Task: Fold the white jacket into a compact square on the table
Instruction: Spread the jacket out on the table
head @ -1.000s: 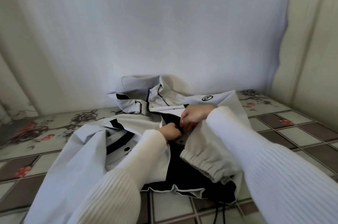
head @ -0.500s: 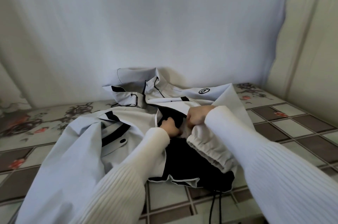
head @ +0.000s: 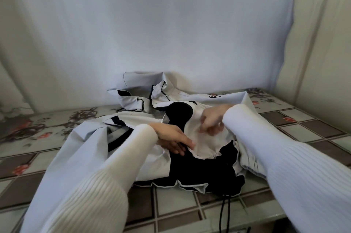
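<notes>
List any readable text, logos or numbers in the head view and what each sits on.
No text can be read.
Round black-and-white badge on the white jacket, far right side: there are marks inside it, but too small and blurred to read.
Nothing is printed on the tablecloth besides flowers and squares.

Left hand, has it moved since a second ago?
Yes. The left hand uncurled and slid nearer, away from the round logo, flat on the white jacket.
</notes>
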Action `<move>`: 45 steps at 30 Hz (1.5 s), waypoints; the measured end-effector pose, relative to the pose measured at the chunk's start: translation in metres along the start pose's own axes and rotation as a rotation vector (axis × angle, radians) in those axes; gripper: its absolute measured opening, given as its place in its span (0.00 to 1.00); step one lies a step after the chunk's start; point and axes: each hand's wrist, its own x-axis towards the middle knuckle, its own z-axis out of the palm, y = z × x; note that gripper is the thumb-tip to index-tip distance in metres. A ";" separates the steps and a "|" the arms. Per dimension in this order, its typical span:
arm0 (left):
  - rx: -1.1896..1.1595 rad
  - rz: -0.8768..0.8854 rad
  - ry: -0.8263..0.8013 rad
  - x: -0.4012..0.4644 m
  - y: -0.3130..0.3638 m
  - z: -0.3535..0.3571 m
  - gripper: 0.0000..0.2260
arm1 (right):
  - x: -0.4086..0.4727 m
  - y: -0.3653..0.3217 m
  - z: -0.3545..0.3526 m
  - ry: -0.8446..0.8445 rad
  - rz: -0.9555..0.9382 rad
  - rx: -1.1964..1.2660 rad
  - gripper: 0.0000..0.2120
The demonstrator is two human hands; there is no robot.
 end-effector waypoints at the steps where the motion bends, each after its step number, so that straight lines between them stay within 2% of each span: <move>1: 0.019 -0.005 -0.022 -0.007 0.002 -0.002 0.09 | 0.000 -0.008 0.000 -0.026 -0.042 0.063 0.18; 6: 0.080 -0.057 -0.124 -0.026 -0.006 -0.010 0.15 | 0.007 -0.038 0.014 -0.167 -0.066 0.131 0.13; 9: -0.032 -0.067 -0.072 -0.025 -0.012 -0.011 0.23 | 0.013 -0.044 0.022 -0.194 0.027 0.274 0.19; 12: -0.087 -0.034 0.170 -0.021 -0.011 -0.015 0.23 | 0.021 -0.048 0.029 -0.188 0.102 0.341 0.35; 14: 0.069 -0.021 0.412 -0.017 -0.013 -0.019 0.18 | 0.027 -0.052 0.038 -0.160 0.139 0.361 0.42; 15: 0.187 -0.015 0.545 -0.016 -0.017 -0.023 0.15 | 0.029 -0.056 0.043 -0.130 0.138 0.346 0.41; 17: 0.344 -0.046 0.730 -0.016 -0.023 -0.030 0.08 | 0.034 -0.060 0.052 -0.050 0.093 0.196 0.31; 19: 0.314 -0.107 0.683 -0.018 -0.027 -0.029 0.09 | 0.036 -0.066 0.056 -0.049 0.051 0.049 0.20; 23: 0.201 -0.137 0.369 -0.006 -0.030 -0.011 0.03 | 0.035 -0.076 0.062 -0.074 -0.005 -0.041 0.14; 26: 0.298 -0.122 0.356 0.004 -0.035 -0.003 0.13 | 0.031 -0.071 0.058 -0.105 -0.023 0.023 0.18; 28: 0.322 -0.138 0.317 0.004 -0.036 -0.002 0.16 | 0.029 -0.066 0.054 -0.097 -0.008 0.105 0.23; 31: 0.351 -0.168 0.254 0.002 -0.036 -0.002 0.16 | 0.026 -0.067 0.055 0.041 0.044 0.155 0.25; 35: 0.327 -0.175 0.202 0.001 -0.035 -0.004 0.09 | 0.025 -0.072 0.056 0.134 0.026 -0.018 0.29; 37: 0.248 -0.208 0.179 0.000 -0.033 -0.005 0.06 | 0.025 -0.071 0.055 0.115 0.016 0.003 0.28; 40: 0.045 -0.300 0.206 -0.002 -0.030 -0.012 0.17 | 0.030 -0.073 0.059 0.227 0.002 -0.108 0.26; 42: 0.039 -0.277 0.252 -0.005 -0.027 -0.016 0.19 | 0.033 -0.075 0.060 0.257 0.001 -0.137 0.24; 44: 0.117 -0.196 0.271 -0.007 -0.030 -0.016 0.17 | 0.033 -0.073 0.057 0.170 -0.016 -0.032 0.21; 45: 0.159 -0.172 0.265 -0.008 -0.032 -0.014 0.20 | 0.033 -0.070 0.055 0.090 -0.032 0.065 0.19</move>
